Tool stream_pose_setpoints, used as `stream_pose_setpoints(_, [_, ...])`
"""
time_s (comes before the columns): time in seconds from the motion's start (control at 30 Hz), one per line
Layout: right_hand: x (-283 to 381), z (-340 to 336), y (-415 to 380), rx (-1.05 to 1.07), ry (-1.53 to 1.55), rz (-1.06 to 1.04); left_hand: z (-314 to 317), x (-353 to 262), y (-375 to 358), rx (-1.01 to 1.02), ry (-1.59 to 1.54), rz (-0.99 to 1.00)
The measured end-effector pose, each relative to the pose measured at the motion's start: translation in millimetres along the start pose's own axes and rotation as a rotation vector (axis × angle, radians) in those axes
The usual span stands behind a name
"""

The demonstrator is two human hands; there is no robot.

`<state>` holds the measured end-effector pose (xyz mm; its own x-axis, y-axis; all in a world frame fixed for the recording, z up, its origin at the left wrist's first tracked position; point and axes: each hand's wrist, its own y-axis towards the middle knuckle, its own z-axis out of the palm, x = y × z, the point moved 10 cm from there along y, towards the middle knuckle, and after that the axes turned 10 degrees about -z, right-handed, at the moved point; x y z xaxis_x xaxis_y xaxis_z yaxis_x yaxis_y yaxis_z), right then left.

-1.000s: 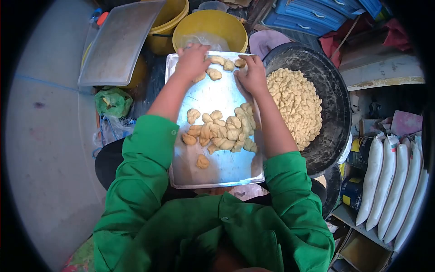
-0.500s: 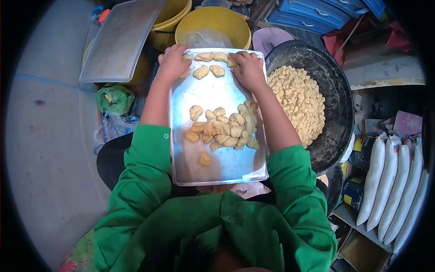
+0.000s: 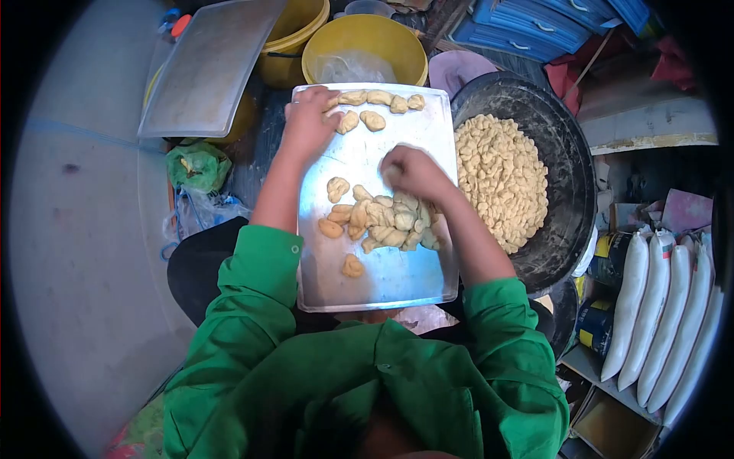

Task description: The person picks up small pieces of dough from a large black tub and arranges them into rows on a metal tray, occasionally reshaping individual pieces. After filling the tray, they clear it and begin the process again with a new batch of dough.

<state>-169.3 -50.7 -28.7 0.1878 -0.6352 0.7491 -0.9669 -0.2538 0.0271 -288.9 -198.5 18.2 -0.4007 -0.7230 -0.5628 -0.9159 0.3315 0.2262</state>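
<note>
A shallow metal tray [image 3: 367, 287] lies across my lap, holding small tan dough pieces. Along its far edge runs a row of dough pieces [image 3: 379, 97], with two more just below. My left hand [image 3: 310, 126] is over the far left corner, thumb and fingers apart, touching pieces there; its palm hides part of the corner. Slightly blurred, my right hand [image 3: 419, 176] is above the tray's right half with fingers curled around what looks like a dough piece [image 3: 392, 175]. Under it sits a heap of dough pieces [image 3: 382, 218], and a single one [image 3: 352, 265] lies nearer me.
Right of the tray stands a wide black basin [image 3: 569, 191] with a large mound of dough pieces [image 3: 501, 180]. Yellow buckets [image 3: 367, 42] stand behind. A grey lid or board [image 3: 206, 73] leans at left, above a green bag [image 3: 197, 167]. Long white packets [image 3: 657, 321] are at right.
My right hand has left the far right corner and come back toward the heap, uncovering two pieces at the row's end. My left hand has shifted slightly right. The tray has moved slightly right.
</note>
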Motion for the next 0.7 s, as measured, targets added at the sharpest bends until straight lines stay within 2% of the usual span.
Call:
stream_pose_setpoints(0.03, [-16.1, -23.1, 4.9, -0.138, 0.000, 0.122, 8.0, -9.5, -4.9, 0.097, 0.014, 0.007])
stream_pose_setpoints(0.1, [-45.2, -58.1, 12.8, -0.453, 0.072, 0.223, 32.5, -31.4, -15.3, 0.113, 0.051, 0.139])
stream_pose_setpoints(0.2, [-46.9, -57.5, 25.7, -0.421, 0.091, 0.125, 50.4, -59.5, -23.7, 0.101, 0.126, 0.232])
stream_pose_setpoints(0.27, [-11.0, -66.5, 23.8, -0.449, -0.224, -0.186, 72.8, -49.7, -13.6, 0.232, 0.242, 0.131])
stream_pose_setpoints(0.3, [-7.4, -74.1, 14.2, -0.451, -0.228, -0.185, 70.4, -55.1, -11.6, 0.230, 0.239, 0.135])
stream_pose_setpoints(0.37, [-23.7, -70.9, -15.6, -0.237, -0.031, 0.070, 61.4, -66.3, -11.4, 0.204, 0.278, 0.145])
stream_pose_setpoints(0.4, [-23.3, -70.1, -27.4, -0.227, -0.035, 0.072, 66.2, -66.7, -12.1, 0.204, 0.271, 0.137])
stream_pose_setpoints(0.47, [-22.3, -38.0, -44.2, 0.060, -0.005, 0.048, 65.2, -92.7, -23.9, 0.071, 0.116, 0.379])
stream_pose_setpoints(0.5, [-27.8, -37.2, -45.3, 0.061, -0.006, 0.055, 71.1, -93.9, -22.4, 0.075, 0.110, 0.379])
stream_pose_setpoints(0.57, [-66.3, -45.0, -45.4, -0.097, 0.319, 0.299, 98.7, -86.4, -13.8, 0.237, 0.239, 0.306])
stream_pose_setpoints(0.63, [-71.0, -78.4, -29.0, -0.406, 0.232, 0.194, 102.9, -84.7, -10.0, 0.301, 0.237, 0.273])
stream_pose_setpoints(0.7, [-75.4, -89.3, -16.0, -0.641, 0.274, 0.137, 103.4, -80.9, -11.7, 0.364, 0.246, 0.242])
